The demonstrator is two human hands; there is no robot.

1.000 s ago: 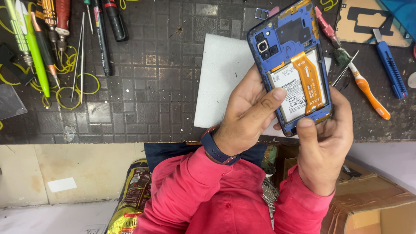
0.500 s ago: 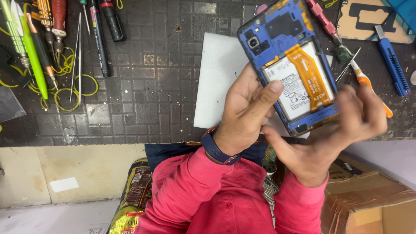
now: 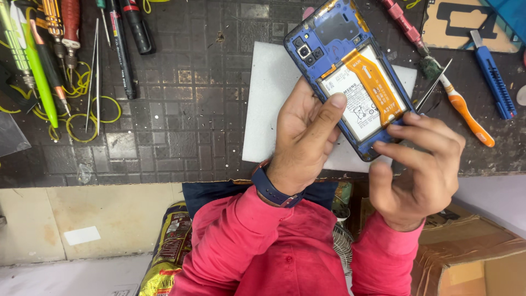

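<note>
I hold a blue phone with its back cover off, tilted above the bench; a white battery and an orange flex cable show inside. My left hand, with a dark wristband, grips the phone from its left side, thumb tip pressed on the battery's edge. My right hand is at the phone's lower end, its fingertips on the right corner and its thumb just under the other corner.
A white sheet lies on the dark gridded mat. Screwdrivers and tweezers with yellow wire loops sit top left. An orange-handled tool and a blue cutter lie right. A cardboard box stands below.
My right hand has slid from cupping the phone's underside to touching its lower end with the fingertips. My left hand keeps its grip on the phone.
</note>
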